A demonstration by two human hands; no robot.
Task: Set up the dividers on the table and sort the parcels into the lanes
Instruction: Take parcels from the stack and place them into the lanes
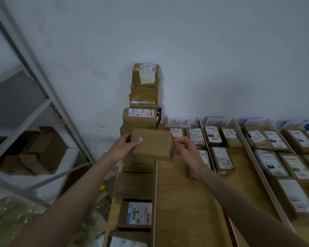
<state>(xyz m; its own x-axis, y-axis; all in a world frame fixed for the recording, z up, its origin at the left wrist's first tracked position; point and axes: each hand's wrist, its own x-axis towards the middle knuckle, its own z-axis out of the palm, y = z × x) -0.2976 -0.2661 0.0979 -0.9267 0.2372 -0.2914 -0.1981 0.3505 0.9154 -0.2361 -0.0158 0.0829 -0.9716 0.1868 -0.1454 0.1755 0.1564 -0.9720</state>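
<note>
I hold a plain brown cardboard parcel [152, 144] in the air above the left side of the wooden table [185, 202]. My left hand [128, 145] grips its left end, thumb on top. My right hand [185, 150] holds its right end with curled fingers. A tall stack of parcels [144, 93] rises against the wall behind it. More parcels [135, 186] lie in a row along the table's left edge. White divider strips [156, 193] split the table into lanes, and labelled parcels [222, 160] fill the lanes to the right.
Handwritten lane cards [179, 121] stand at the back of the table against the white wall. A metal shelf rack [34, 97] with flattened cartons [34, 150] stands at the left. Plastic wrap and litter [11, 211] lie on the floor below it.
</note>
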